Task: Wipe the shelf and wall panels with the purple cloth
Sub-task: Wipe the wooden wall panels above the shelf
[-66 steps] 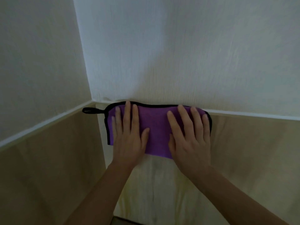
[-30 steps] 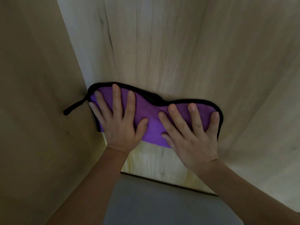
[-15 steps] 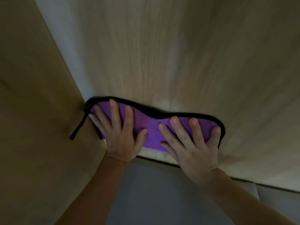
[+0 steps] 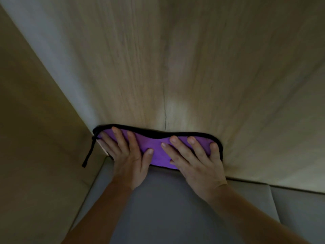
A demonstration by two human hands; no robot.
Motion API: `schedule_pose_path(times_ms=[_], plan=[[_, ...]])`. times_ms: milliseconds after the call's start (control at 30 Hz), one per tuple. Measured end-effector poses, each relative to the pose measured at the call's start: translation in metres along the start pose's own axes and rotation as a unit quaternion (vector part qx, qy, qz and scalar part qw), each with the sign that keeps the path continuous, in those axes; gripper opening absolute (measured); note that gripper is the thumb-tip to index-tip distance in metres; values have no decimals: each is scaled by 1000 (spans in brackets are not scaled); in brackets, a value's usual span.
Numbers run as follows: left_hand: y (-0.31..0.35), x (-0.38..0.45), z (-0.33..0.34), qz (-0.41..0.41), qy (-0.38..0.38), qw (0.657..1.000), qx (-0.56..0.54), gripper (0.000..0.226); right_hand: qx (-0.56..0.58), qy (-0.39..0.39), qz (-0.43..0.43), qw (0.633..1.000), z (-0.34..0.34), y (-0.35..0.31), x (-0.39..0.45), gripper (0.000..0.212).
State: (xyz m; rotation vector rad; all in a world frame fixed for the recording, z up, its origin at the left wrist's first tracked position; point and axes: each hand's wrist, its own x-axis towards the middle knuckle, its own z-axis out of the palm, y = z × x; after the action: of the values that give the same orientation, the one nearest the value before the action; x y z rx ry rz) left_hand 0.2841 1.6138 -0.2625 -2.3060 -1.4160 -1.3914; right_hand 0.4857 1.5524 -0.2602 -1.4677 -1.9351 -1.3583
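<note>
Both hands lay flat with straight, spread fingers, pressing the purple cloth (image 4: 158, 147) against the wooden back panel (image 4: 193, 67). The left hand (image 4: 129, 158) covered the cloth's left end, right in the corner where the back panel met the side panel (image 4: 35, 129). The right hand (image 4: 195, 162) covered the cloth's right end. The cloth sat at the back panel's lower edge, just above a grey surface (image 4: 167, 208). Its black loop (image 4: 88, 154) hung down along the side panel.
</note>
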Motion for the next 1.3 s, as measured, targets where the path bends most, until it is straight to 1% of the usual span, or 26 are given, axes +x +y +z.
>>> schedule_pose_path(times_ms=[133,233,300,433,600,767,867,933,1033,1300], plan=[[12,-2,2,-45,-33,998,-5,76,6,-2,1,1000,-1,5,-5,101],[30,-9,6,-43,-72,996,4,75,-8,-10,5,1000,-3,15,-21,101],[41,-13,9,-22,-80,996,8,76,-10,-9,16,1000,-2,22,-31,100],[63,-6,16,13,-39,999,9,85,2,-8,34,999,-4,39,-40,89],[86,17,15,42,-5,998,37,88,9,30,62,998,-13,67,-34,76],[110,43,2,46,11,997,56,89,9,35,62,997,-31,98,-11,75],[121,66,-14,64,20,995,72,89,11,52,88,995,-44,112,10,76],[129,84,-24,61,26,995,75,88,16,62,98,993,-53,124,28,76],[147,114,-41,38,35,996,76,86,23,74,95,993,-70,146,57,76],[196,205,-102,44,75,991,101,87,18,98,78,992,-124,216,146,74]])
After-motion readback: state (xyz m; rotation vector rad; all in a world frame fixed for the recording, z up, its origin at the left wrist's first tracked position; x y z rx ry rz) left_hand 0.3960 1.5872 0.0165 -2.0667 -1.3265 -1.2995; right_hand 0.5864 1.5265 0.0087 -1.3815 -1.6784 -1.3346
